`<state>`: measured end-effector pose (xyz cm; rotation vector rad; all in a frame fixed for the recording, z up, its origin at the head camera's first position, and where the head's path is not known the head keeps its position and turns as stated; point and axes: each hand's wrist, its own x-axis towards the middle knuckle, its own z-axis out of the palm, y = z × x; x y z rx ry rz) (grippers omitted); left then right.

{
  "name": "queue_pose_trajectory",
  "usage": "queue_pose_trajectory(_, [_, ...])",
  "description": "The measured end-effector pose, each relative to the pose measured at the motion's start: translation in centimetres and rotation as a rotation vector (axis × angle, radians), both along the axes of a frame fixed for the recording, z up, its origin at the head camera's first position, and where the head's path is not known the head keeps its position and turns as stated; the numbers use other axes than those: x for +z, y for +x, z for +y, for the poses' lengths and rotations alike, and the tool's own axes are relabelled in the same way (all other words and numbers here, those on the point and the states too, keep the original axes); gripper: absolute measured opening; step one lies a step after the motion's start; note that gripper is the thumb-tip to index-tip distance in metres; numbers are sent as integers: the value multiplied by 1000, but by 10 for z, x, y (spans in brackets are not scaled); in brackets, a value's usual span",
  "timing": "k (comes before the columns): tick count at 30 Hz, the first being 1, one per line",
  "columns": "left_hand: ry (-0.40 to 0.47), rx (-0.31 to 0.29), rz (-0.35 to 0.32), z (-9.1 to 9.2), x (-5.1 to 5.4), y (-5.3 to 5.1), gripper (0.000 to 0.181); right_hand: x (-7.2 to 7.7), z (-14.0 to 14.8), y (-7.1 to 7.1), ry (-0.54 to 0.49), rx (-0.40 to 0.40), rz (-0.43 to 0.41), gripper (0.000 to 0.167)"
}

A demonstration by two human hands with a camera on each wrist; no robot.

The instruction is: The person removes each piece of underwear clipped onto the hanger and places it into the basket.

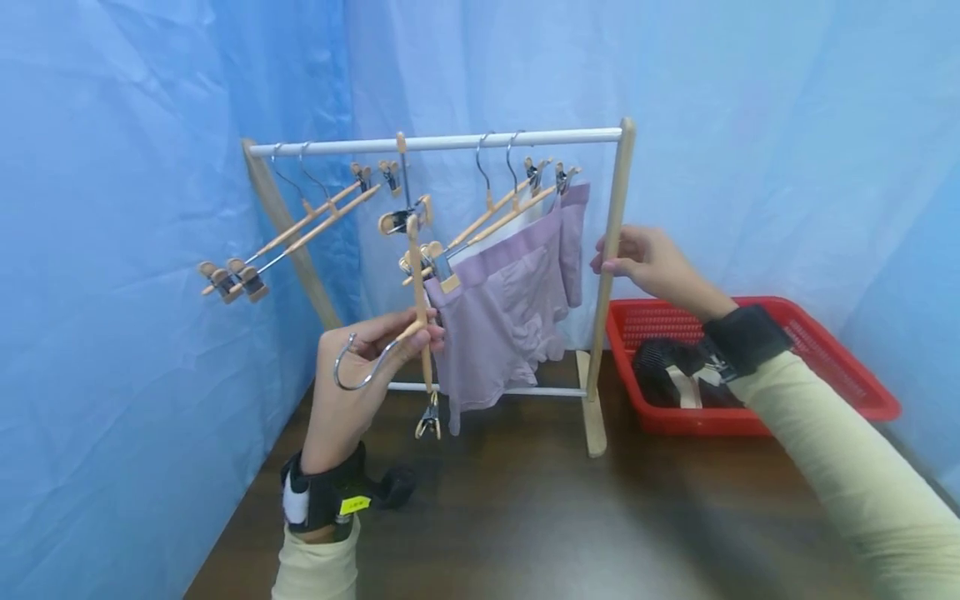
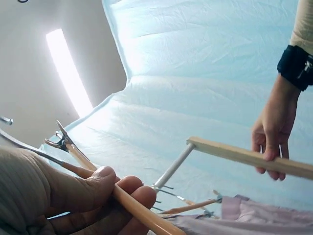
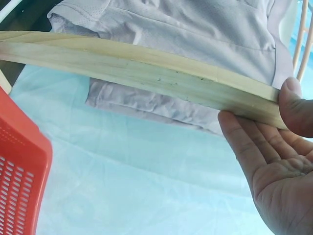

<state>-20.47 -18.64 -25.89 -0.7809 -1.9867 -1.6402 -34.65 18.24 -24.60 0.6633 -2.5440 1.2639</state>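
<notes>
My left hand (image 1: pixel 367 358) pinches the beige bar of a clip hanger (image 1: pixel 420 287) between thumb and fingers, in front of the rack. The bar stands nearly upright, its metal hook pointing toward me, and no garment shows on it. In the left wrist view the same hanger (image 2: pixel 142 210) crosses my fingers. My right hand (image 1: pixel 652 262) grips the right wooden post of a small clothes rack (image 1: pixel 611 221), thumb in front and fingers behind. Lilac underpants (image 1: pixel 502 325) hang from a clip hanger on the rail, just left of that post.
Two bare clip hangers (image 1: pixel 315 229) hang at the rail's left end. A red basket (image 1: pixel 697 421) holding dark and white cloth stands to the right on the dark table (image 1: pixel 525 517). Blue sheets (image 1: pixel 750 125) enclose the back and sides.
</notes>
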Motion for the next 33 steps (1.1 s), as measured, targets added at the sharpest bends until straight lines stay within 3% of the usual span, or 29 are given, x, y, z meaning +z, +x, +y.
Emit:
queue_pose_trajectory(5, [-87,106,81,-12,26,5,23,0,3,1,1,-6,12,21])
queue_pose_trajectory(9, [-126,136,122,-24,47,3,23,1,4,1,8,-16,15,22])
queue_pose_trajectory(15, [-228,200,32,-42,69,-4,26,2,4,4,12,-24,18,23])
queue_pose_trajectory(22, [-476,334,-95,-61,72,-14,29,2,4,6,30,-29,-1,25])
queue_pose_trajectory(33, [-763,412,-174,-76,73,-37,20,2,-1,5,48,-31,-10,24])
